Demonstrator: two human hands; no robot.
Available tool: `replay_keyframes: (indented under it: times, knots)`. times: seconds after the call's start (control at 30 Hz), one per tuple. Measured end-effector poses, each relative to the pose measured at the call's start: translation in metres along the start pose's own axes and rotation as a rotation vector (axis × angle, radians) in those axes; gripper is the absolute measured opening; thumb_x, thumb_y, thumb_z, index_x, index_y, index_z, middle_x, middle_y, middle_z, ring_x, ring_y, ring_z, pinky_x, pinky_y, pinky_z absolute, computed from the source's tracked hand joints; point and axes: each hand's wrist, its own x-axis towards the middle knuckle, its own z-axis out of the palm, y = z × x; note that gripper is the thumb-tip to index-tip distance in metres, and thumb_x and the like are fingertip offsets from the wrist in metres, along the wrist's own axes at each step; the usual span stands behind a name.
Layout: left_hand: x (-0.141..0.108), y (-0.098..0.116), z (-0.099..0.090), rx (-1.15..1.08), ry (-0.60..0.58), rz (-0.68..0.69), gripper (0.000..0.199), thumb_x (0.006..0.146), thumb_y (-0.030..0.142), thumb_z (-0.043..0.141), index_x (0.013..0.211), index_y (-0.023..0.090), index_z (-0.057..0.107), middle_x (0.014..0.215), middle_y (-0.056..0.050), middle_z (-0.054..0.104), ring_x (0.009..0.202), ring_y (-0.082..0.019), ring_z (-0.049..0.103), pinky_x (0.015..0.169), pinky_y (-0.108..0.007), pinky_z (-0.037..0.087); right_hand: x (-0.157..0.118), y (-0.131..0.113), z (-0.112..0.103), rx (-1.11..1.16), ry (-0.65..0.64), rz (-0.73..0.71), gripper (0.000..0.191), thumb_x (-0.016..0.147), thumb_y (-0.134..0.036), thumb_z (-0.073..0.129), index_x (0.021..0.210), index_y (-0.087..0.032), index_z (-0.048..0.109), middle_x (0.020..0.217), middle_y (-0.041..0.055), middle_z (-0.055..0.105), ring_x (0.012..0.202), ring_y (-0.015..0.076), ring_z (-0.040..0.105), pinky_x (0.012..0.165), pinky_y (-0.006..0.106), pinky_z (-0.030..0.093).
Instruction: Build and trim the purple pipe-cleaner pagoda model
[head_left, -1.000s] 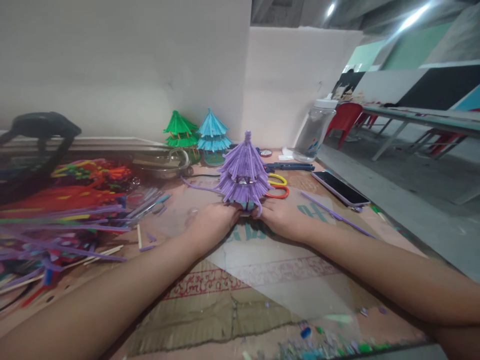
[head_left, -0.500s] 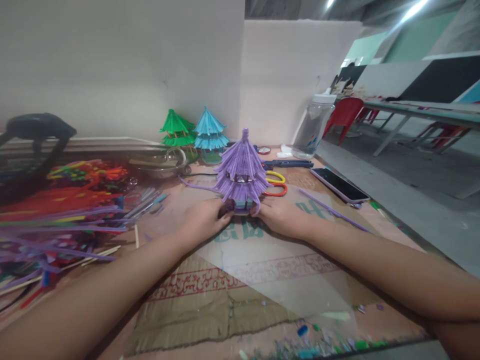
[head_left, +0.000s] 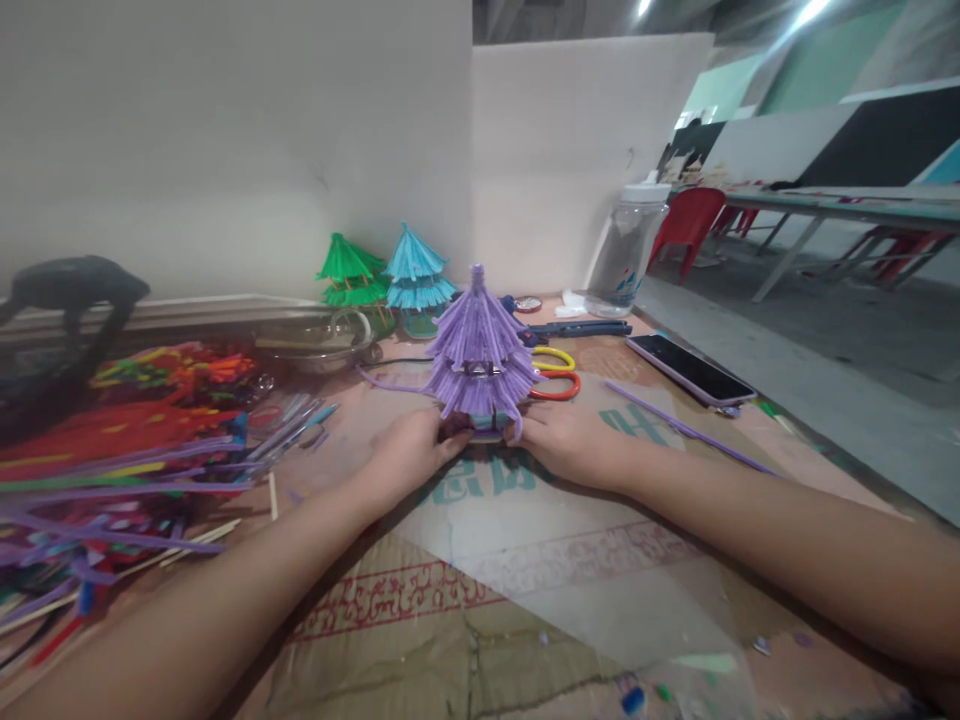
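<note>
A purple two-tiered pagoda model stands upright on the cardboard at the middle of the table. My left hand grips its base from the left, thumb at the front edge. From the right, my right hand has its fingers closed on the same base. The fingertips of both hands are partly hidden under the drooping purple strips. One long purple strip sticks out to the left of the model. Scissors with yellow and red handles lie just behind my right hand.
Green and blue pagoda models stand by the wall. Coloured pipe cleaners and sticks are piled at the left. A phone, a purple strip, pliers and a bottle are at the right.
The view has shifted slightly. The purple model and both hands appear a little lower and further left in it; both hands still hold the base.
</note>
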Motion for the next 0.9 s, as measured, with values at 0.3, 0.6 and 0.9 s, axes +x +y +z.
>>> replay_keyframes:
  times: [0.3,0.6,0.9]
  knots:
    - [0.007,-0.003,0.005,-0.084,-0.054,0.055,0.025,0.088,0.029,0.052,0.101,0.020,0.072,0.092,-0.004,0.076,0.079,-0.019,0.069,0.074,-0.027,0.052,0.003,-0.003,-0.002,-0.026,0.024,0.006,0.019,0.096,-0.018,0.048,0.082,-0.014,0.061,0.068,0.0055,0.060,0.063,0.0158,0.052,0.060,0.027,0.037]
    - [-0.023,0.032,-0.004,0.499,0.031,0.109,0.029,0.097,0.036,0.046,0.100,0.017,0.067,0.087,-0.012,0.074,0.078,-0.026,0.071,0.069,-0.033,0.051,0.000,0.001,0.000,-0.005,0.028,-0.040,0.013,0.094,-0.012,0.047,0.089,-0.014,0.059,0.076,0.0079,0.063,0.070,0.0167,0.054,0.065,0.028,0.041]
    - [-0.014,0.032,0.009,0.455,0.078,0.196,0.025,0.096,0.026,0.045,0.103,0.026,0.070,0.088,-0.006,0.075,0.076,-0.024,0.071,0.065,-0.031,0.048,0.004,0.000,-0.004,0.033,0.047,-0.100,0.016,0.092,-0.009,0.046,0.087,-0.014,0.060,0.081,0.0107,0.065,0.074,0.0174,0.057,0.069,0.029,0.045]
